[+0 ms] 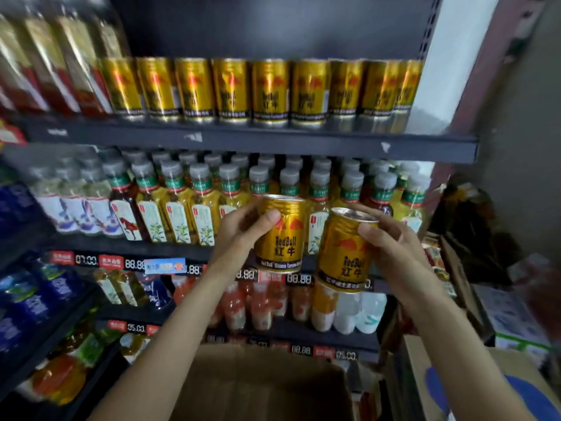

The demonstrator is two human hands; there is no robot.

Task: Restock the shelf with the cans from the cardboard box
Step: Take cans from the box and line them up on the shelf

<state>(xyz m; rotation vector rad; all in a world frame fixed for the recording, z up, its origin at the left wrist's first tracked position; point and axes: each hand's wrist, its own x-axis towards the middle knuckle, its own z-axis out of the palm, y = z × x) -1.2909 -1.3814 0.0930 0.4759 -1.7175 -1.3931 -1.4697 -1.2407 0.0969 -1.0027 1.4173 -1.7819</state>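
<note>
The left hand [243,235] grips one can [280,235], thumb across its front, fingers curled behind. Just right of it, the right hand [394,247] grips a second can [344,253], tilted, fingertips over its top rim; the two cans nearly touch. Above the fingers, the shelf [243,138] edge carries a full row of cans [267,89], with open room above their tops. The box [258,384] sits below the wrists.

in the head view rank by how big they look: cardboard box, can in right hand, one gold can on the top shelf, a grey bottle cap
1. cardboard box, nearest the camera
2. can in right hand
3. gold can on the top shelf, probably the same real size, just farther
4. grey bottle cap
</note>
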